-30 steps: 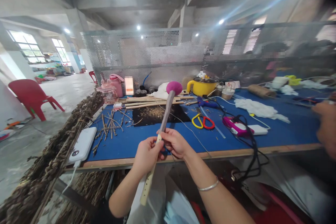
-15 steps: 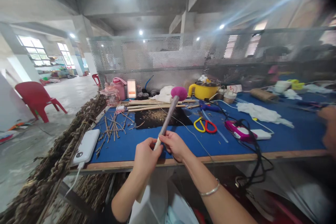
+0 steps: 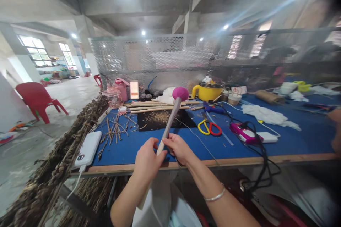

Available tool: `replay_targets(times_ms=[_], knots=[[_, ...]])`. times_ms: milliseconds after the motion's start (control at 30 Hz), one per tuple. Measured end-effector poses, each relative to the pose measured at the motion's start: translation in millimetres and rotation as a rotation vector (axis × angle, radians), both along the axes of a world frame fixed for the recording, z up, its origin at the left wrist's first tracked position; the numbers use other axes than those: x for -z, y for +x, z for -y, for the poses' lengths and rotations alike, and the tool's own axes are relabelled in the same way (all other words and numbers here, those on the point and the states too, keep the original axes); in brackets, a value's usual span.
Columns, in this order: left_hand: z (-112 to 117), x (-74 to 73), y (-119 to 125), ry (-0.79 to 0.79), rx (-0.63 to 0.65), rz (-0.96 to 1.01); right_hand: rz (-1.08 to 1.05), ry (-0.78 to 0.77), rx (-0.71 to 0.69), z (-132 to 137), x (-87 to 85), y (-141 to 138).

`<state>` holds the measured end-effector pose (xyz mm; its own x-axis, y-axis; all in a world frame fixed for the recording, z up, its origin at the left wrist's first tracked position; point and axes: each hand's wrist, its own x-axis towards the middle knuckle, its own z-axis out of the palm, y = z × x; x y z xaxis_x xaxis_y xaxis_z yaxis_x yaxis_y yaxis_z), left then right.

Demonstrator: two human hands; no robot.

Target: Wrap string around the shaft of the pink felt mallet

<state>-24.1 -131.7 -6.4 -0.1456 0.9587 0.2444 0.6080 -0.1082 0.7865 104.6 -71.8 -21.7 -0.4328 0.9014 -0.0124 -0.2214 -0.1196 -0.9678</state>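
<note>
Between my hands a long stick [image 3: 171,118] slants up and away from me. Its far end carries a round magenta head [image 3: 180,94], its upper stem is covered in grey wrapping, and the lower part is bare and pale. My left hand [image 3: 146,158] closes loosely around the pale part, thumb on the near side. Just above it, my right hand [image 3: 179,147] pinches the stem where grey meets pale. Whether a loose end of wrapping sits in those right fingers cannot be seen. Beyond the stick lies a black mat [image 3: 154,120] strewn with brown crumbs.
On the blue tabletop [image 3: 186,149] are scissors [image 3: 210,127] with yellow and red handles, a blue glue gun [image 3: 213,108], a magenta power strip [image 3: 241,133], a yellow pot [image 3: 207,92], thin twigs [image 3: 115,127] and a white power bank [image 3: 87,149]. Dried plant stalks [image 3: 58,149] line the left edge.
My left hand has loosened a little around the pale part, its fingers lifting slightly and shifting left. My right hand keeps its pinch, and the magenta head has moved barely leftward.
</note>
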Motion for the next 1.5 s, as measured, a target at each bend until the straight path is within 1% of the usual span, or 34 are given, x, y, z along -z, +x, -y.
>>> replay_targets(times_ms=[33,67,133,267,367,433,500,533,567,600,700,733,767,800,833,1000,1067,1167,1233,1300,1333,1433,1467,1500], knots=[[1.2,0.9,0.7,0.024,-0.016,-0.053,0.003,0.007,0.004,0.3,-0.4,-0.9],[1.9,2.2,1.6,0.031,-0.012,-0.066,0.003,0.009,0.002,0.7,-0.9,-1.4],[2.5,5.1,3.5,0.023,0.029,0.006,-0.005,0.007,-0.017,1.5,-2.5,-0.7],[1.5,8.8,7.7,-0.056,0.111,0.318,-0.032,-0.026,-0.082,1.8,-4.6,5.4],[-0.2,8.6,8.9,-0.202,0.157,0.605,-0.065,-0.051,-0.122,0.9,-3.8,9.8],[-1.4,7.7,7.9,-0.304,0.227,0.804,-0.064,-0.053,-0.123,0.3,-2.5,10.9],[-1.8,6.4,6.2,-0.378,0.305,0.915,-0.045,-0.047,-0.096,-0.2,-1.3,10.0],[-1.3,5.7,5.5,-0.397,0.321,0.905,-0.034,-0.044,-0.081,-0.2,-1.1,8.9],[-0.4,5.0,4.9,-0.387,0.307,0.845,-0.024,-0.043,-0.069,0.0,-1.2,7.4],[1.0,4.4,4.4,-0.341,0.261,0.736,-0.016,-0.042,-0.058,0.4,-1.7,5.8],[5.9,4.3,3.5,-0.094,0.05,0.301,-0.012,-0.026,-0.026,2.5,-4.3,0.9],[6.9,5.3,3.4,-0.035,0.011,0.196,-0.015,-0.018,-0.016,3.1,-5.0,-0.1],[7.4,6.8,3.5,-0.008,0.002,0.145,-0.017,-0.01,-0.008,3.7,-5.4,-0.6],[7.2,8.8,3.9,-0.013,0.014,0.153,-0.022,-0.003,-0.006,3.9,-5.4,-0.4],[6.6,11.1,4.8,-0.041,0.045,0.211,-0.03,0.0,-0.013,3.9,-5.1,0.5],[4.0,19.1,14.5,-0.202,0.209,0.704,-0.111,-0.058,-0.097,1.7,-1.6,11.3],[5.0,18.4,17.7,-0.222,0.246,0.818,-0.145,-0.083,-0.129,1.1,-1.1,15.3],[7.1,14.0,18.0,-0.263,0.301,0.91,-0.158,-0.091,-0.176,0.8,-1.2,17.2],[8.2,9.5,16.0,-0.32,0.342,0.896,-0.137,-0.072,-0.165,0.7,-0.6,15.7],[9.1,4.4,13.4,-0.339,0.331,0.785,-0.108,-0.039,-0.128,0.5,0.5,12.8],[9.5,2.2,12.0,-0.3,0.287,0.694,-0.097,-0.024,-0.11,0.5,1.2,11.0],[10.1,-0.9,8.0,-0.097,0.106,0.373,-0.071,0.006,-0.068,0.7,2.7,6.4],[10.0,-0.4,6.9,-0.062,0.081,0.301,-0.06,0.016,-0.054,1.0,2.7,5.4],[9.8,0.6,6.0,-0.06,0.083,0.268,-0.051,0.025,-0.045,1.4,2.5,4.8]])
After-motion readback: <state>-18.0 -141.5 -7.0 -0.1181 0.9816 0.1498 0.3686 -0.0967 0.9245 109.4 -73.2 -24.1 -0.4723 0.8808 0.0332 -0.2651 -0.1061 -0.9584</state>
